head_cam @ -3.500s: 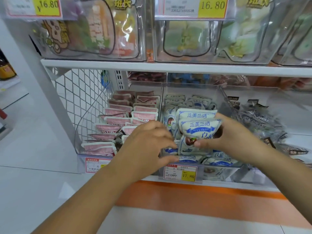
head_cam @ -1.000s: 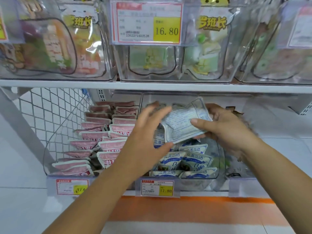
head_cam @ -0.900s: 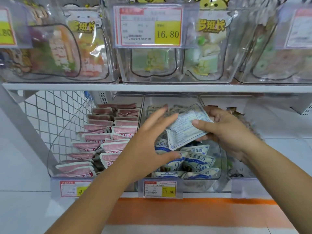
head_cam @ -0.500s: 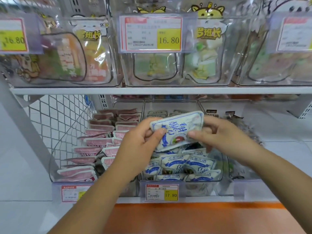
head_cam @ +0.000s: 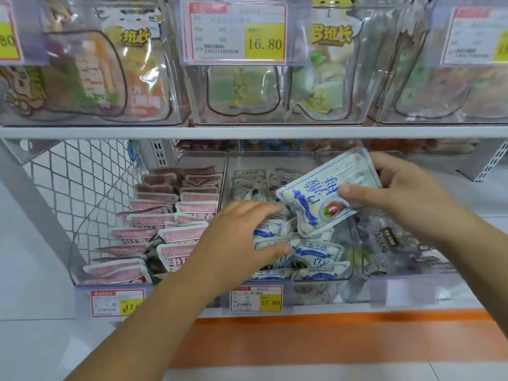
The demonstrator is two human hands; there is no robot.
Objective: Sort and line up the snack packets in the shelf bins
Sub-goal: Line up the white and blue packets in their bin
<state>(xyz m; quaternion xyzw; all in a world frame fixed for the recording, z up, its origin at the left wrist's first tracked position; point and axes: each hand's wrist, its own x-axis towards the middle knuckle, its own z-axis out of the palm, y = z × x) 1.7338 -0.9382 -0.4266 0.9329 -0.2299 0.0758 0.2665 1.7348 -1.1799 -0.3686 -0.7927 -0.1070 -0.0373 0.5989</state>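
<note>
The right hand [head_cam: 406, 199] pinches a white-and-blue snack packet [head_cam: 327, 193] between thumb and fingers, holding it tilted and printed face up above the middle clear bin [head_cam: 354, 243]. The big blue characters on this packet appear upside down and cannot be read with certainty; a small round picture with red and green sits beside the thumb.

Below and left of that grip, the left hand [head_cam: 242, 240] reaches palm down into the same bin, fingers spread and slightly curled over the blue-and-white packets [head_cam: 316, 251] lying there. Whether it actually grasps one cannot be told. Several of those packets show "三蒸三晒" in blue.

Under the left hand, on the bin's front edge, a price tag [head_cam: 257, 298] reads "17.80" on yellow. Left of the left hand, the neighbouring bin holds rows of pink packets [head_cam: 165, 215], with its own partly covered tag [head_cam: 118, 302] below. Right of the right hand's wrist, grey-black packets [head_cam: 395, 243] fill a third bin; their writing is blurred.

Above both hands, on the upper shelf [head_cam: 247, 132], a tag [head_cam: 236, 33] reads "16.80" with the number "2302271603538". Clear pouches [head_cam: 327, 64] behind it carry yellow lettering, "班长".
</note>
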